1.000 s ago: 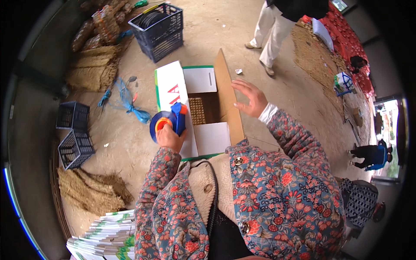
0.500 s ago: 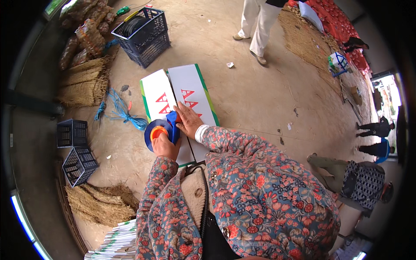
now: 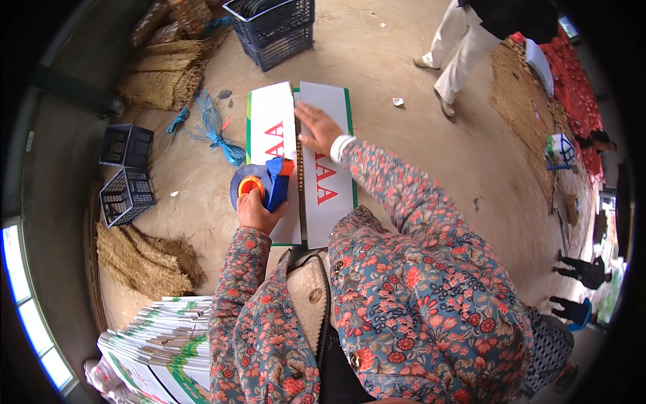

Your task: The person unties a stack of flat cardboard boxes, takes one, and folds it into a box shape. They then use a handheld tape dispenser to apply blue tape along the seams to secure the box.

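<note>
A white cardboard carton [image 3: 328, 225] with green edges and red lettering lies in front of me, its two top flaps parted by a narrow dark gap. My left hand [image 3: 259, 214] grips a blue and orange tape dispenser [image 3: 277, 187] holding a wide roll of tape, over the left flap. Farther along, my right hand [image 3: 319, 129] is at the gap between the flaps with its fingers stretched out and nothing held. Whether its fingertips press on the left flap, I cannot tell.
Dark plastic crates [image 3: 276, 37] stand beyond the carton, with more crates [image 3: 128, 195] at the left. Blue twine [image 3: 219, 131] and straw mats [image 3: 158, 74] lie on the floor. Flattened cartons [image 3: 158, 343] are stacked at lower left. A person [image 3: 457, 54] stands at far right.
My right hand has left the tape dispenser and moved to the far part of the gap. The dispenser stays in my left hand. The whole view has shifted.
</note>
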Demonstrator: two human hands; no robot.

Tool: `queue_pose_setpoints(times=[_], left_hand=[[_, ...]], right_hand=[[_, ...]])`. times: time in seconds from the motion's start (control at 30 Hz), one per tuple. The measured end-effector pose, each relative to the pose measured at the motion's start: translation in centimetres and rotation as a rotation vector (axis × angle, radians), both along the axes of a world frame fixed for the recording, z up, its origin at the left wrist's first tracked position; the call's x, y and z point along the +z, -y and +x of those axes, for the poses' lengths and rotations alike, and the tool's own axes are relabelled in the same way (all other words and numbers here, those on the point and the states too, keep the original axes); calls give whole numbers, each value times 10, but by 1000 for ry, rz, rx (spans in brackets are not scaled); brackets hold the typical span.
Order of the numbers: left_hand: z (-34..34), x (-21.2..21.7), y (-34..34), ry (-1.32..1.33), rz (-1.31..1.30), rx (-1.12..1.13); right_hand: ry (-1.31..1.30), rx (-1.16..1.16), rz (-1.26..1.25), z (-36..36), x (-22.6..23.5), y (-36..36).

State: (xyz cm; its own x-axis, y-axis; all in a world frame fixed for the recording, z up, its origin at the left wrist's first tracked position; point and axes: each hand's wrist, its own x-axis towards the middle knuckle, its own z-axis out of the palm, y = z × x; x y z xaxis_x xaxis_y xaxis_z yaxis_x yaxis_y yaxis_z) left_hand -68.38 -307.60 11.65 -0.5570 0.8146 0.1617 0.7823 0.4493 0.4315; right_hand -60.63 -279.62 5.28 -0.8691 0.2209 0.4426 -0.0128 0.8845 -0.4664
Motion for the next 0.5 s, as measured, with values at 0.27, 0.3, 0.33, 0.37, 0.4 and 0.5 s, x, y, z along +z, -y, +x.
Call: queue_pose_setpoints(times=[0.27,0.3,0.33,0.37,0.4,0.5], left_hand=[[-2,3,-6,-37,-48,-8],[-2,3,-6,-50,-45,-9],[-4,2,-7,-64,-10,-21],[-6,1,-6,-59,-36,-29],[-8,0,-6,-70,-42,-27],[-18,-3,-2,-82,-46,-73]], right_hand=[[392,-101,-73,-90,-4,-92],[458,-55,-165,-94,-1,-94],[466,-62,-187,-97,3,-95],[490,-68,-218,-97,6,-93],[534,-105,-238,-95,10,-92],[503,-264,-267,-81,22,-83]])
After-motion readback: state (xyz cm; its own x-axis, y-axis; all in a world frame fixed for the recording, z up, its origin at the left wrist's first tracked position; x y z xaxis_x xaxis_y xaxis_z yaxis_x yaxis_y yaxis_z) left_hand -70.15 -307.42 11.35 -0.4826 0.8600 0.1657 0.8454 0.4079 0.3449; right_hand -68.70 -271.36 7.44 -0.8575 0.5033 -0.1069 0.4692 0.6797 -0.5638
